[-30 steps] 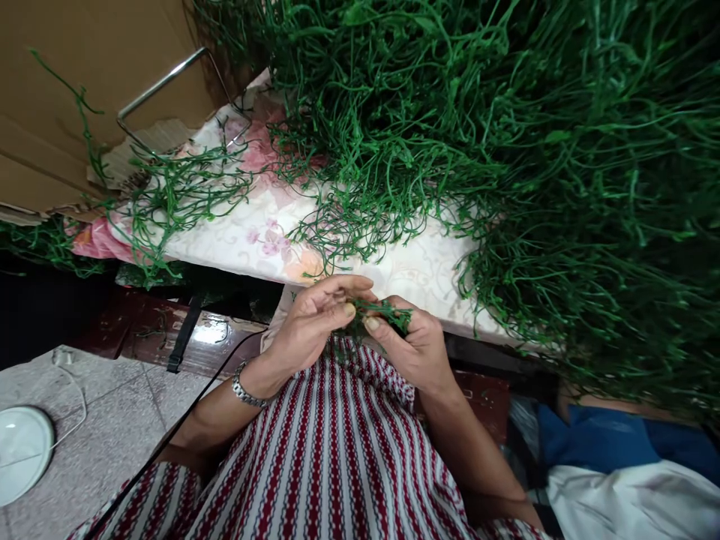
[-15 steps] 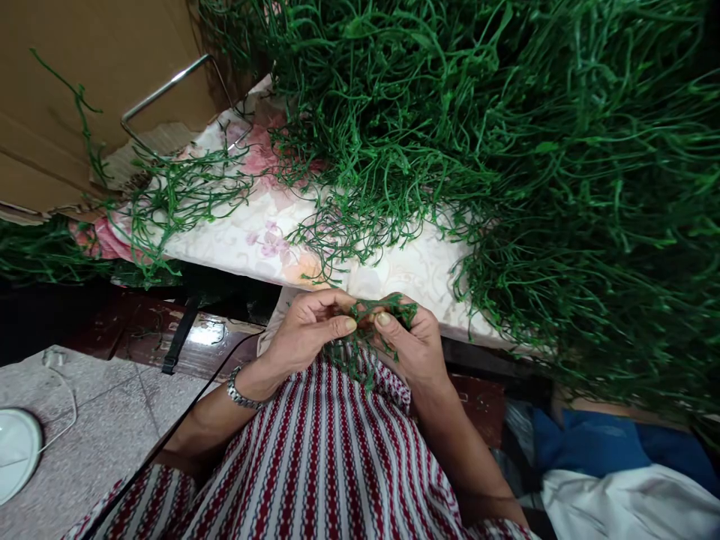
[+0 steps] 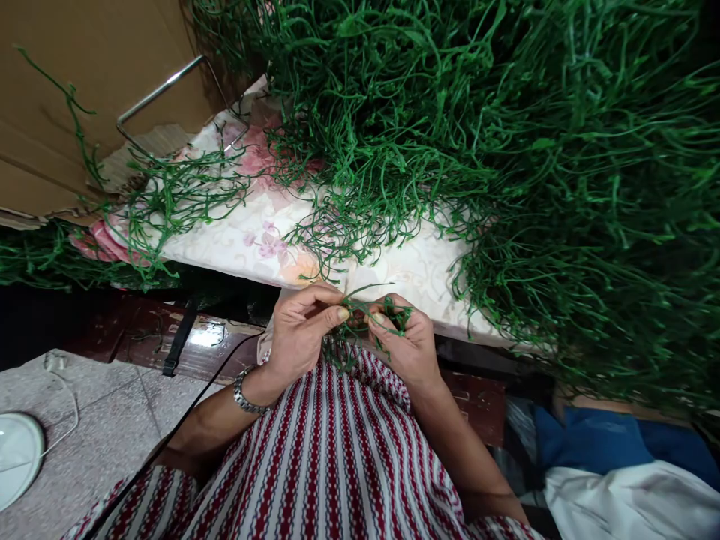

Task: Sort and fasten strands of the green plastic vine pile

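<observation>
Thin green plastic-looking stems point(image 3: 360, 319) are pinched between my two hands, just in front of the table edge. My left hand point(image 3: 304, 326), with a metal watch on its wrist, is closed, thumb against fingers on the stems. My right hand point(image 3: 406, 341) is closed the same way on their other side, with leafy tips poking out above its thumb. Some strands dangle below the fingers over a striped garment. Where the fingertips meet, the exact joins of the stems are too small to make out.
A large heap of green stems point(image 3: 450, 112) covers the back and right of the flowered tablecloth point(image 3: 270, 262). A smaller bunch point(image 3: 174, 195) lies at left by a cardboard box point(image 3: 84, 75) and a bent metal rod point(image 3: 160, 90). Below left is a round white object point(image 3: 19, 461) with a cord.
Both hands have shifted slightly left. The stems between them have turned, and one strand now sticks out to the upper right above the fingers.
</observation>
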A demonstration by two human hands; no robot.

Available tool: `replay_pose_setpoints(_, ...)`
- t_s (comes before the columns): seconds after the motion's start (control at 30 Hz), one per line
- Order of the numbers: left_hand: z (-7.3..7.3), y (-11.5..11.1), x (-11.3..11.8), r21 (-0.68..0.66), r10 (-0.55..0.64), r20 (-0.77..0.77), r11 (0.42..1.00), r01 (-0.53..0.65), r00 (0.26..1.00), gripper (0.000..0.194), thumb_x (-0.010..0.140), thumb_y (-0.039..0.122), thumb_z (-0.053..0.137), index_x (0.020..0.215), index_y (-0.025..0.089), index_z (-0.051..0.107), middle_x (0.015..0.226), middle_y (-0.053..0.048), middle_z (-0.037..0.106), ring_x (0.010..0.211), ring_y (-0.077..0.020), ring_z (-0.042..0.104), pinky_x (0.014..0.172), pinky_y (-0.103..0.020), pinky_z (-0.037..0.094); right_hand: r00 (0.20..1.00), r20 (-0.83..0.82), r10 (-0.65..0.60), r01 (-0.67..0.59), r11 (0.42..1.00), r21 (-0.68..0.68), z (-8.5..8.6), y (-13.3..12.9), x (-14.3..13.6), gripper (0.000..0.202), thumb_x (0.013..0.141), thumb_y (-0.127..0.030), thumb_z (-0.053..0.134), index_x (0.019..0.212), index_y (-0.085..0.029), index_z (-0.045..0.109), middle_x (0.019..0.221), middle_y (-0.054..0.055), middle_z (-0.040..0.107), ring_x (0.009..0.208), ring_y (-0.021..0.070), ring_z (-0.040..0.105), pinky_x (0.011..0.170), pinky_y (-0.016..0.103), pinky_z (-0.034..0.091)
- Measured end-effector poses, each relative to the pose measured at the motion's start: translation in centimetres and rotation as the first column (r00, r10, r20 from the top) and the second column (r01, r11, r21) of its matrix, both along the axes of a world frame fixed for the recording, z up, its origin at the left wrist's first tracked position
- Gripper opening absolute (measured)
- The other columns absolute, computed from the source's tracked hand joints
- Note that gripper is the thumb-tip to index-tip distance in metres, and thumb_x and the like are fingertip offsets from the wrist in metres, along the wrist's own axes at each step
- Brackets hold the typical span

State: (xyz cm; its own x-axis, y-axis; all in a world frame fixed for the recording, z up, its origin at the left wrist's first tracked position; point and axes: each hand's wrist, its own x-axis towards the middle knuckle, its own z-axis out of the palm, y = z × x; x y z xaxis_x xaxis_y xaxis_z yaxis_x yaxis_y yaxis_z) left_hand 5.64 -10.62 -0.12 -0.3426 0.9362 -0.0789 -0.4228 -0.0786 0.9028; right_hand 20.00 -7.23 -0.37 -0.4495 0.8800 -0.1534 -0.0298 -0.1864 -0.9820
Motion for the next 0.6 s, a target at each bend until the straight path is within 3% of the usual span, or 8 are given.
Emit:
replay_pose_setpoints(0.2,-0.3,0.3,-0.1,0.041,0.083,-0.164,0.996,-0.078,0.983,0.011,0.062,0.020,0.074,0.066,0.017,0.064,0.073,-0.001,0.058,0.074,-0.0133,0.054,0.069,-0.025,0.043,0.993,0.093,-0.066,0.060,0.996,0.067,0.0,-0.4,0.0,0.021,0.082,-0.038,0.056,0.075,-0.018,0.053,0.057,-0.004,0.044,0.049,0.0075,0.036,0.046,0.021,0.029)
replay_pose_setpoints(0.37,-0.4,0.3,-0.5,-0.034,-0.068,-0.206,0.997,0.063,0.976,0.012,0.070,0.027,0.067,0.071,0.017,0.060,0.071,0.000,0.055,0.071,-0.0131,0.051,0.067,-0.024,0.041,0.984,0.144,-0.102,0.084,0.988,0.128,0.2,-0.4,0.0,0.022,0.083,-0.035,0.054,0.071,-0.018,0.049,0.056,-0.005,0.041,0.049,0.0075,0.034,0.047,0.020,0.029)
replay_pose_setpoints(0.6,0.0,-0.1,-1.1,0.093,-0.116,-0.483,0.979,0.183,0.868,0.012,0.071,0.021,0.066,0.080,0.018,0.060,0.079,-0.004,0.053,0.081,-0.0172,0.050,0.072,-0.028,0.040,0.980,0.181,-0.082,0.047,0.981,0.187,0.7,-0.5,0.0,0.021,0.085,-0.031,0.051,0.069,-0.019,0.045,0.058,-0.005,0.040,0.052,0.0075,0.036,0.050,0.021,0.031)
